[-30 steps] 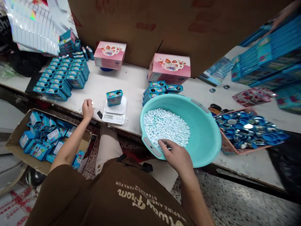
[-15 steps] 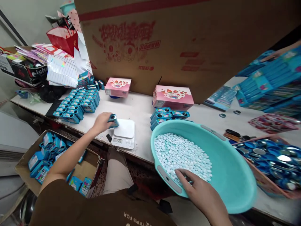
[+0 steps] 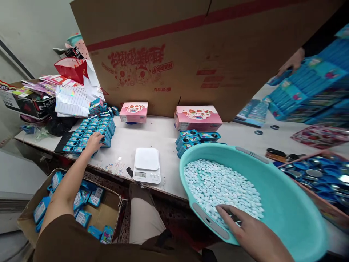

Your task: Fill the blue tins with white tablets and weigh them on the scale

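Observation:
My left hand [image 3: 93, 143] is at the near right side of a block of small blue tins [image 3: 89, 127], its fingers closed around one tin. That tin is mostly covered by the fingers. My right hand [image 3: 245, 227] hangs over the near rim of a turquoise basin [image 3: 294, 203], thumb and finger apart above small white tablets [image 3: 223, 185]. I see nothing held in it, though its lower fingers are partly hidden. Between the hands stands a white digital scale [image 3: 147, 163], with a bare plate and a display that appears to read 0.0.
Two pink boxes [image 3: 199, 117] stand against a tall cardboard sheet [image 3: 174, 72]. More open tins [image 3: 188, 140] sit behind the basin. Blue lids fill a bin [image 3: 319, 178] at right. A carton of blue packs [image 3: 109, 196] is below left. Another person's hand [image 3: 293, 62] touches blue packages.
My left hand has carried the tin from the scale leftward to the tin block. The scale's reading fell from about 1546 to 0.0. My right hand stays over the tablets; the view has shifted.

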Demonstrator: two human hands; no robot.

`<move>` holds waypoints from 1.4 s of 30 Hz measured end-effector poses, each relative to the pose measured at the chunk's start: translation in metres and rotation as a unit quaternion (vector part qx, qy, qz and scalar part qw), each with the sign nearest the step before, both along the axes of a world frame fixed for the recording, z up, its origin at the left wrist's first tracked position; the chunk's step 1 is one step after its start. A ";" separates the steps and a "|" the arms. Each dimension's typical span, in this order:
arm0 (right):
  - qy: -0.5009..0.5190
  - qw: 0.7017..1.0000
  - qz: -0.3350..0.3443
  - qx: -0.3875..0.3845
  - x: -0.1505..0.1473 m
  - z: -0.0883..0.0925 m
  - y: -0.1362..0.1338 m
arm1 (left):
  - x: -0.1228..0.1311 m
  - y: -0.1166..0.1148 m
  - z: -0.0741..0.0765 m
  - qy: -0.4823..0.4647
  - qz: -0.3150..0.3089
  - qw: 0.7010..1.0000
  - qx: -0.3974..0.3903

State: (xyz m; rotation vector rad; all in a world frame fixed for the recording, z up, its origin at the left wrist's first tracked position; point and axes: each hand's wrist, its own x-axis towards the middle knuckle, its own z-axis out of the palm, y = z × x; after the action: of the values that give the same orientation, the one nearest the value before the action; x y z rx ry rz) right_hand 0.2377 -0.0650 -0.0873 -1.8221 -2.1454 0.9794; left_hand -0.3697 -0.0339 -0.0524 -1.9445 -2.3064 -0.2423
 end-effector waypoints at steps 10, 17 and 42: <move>-0.003 0.999 -0.002 0.044 -0.005 0.000 -0.001 | 0.099 0.051 0.006 -0.013 -0.099 0.984 0.147; -0.013 0.997 -0.004 0.078 -0.005 0.002 -0.007 | 0.280 0.123 -0.025 -0.176 -0.241 0.954 -0.026; 0.037 0.996 0.060 0.051 0.018 -0.016 -0.010 | 0.343 0.189 -0.056 -0.393 0.010 0.915 -0.095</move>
State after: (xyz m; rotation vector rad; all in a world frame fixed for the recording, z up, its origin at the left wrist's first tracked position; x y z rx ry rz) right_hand 0.2554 -0.0748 -0.1031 -1.6011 -2.2380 0.9279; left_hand -0.0266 0.1551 -0.1082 -2.1883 -2.8957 -0.9971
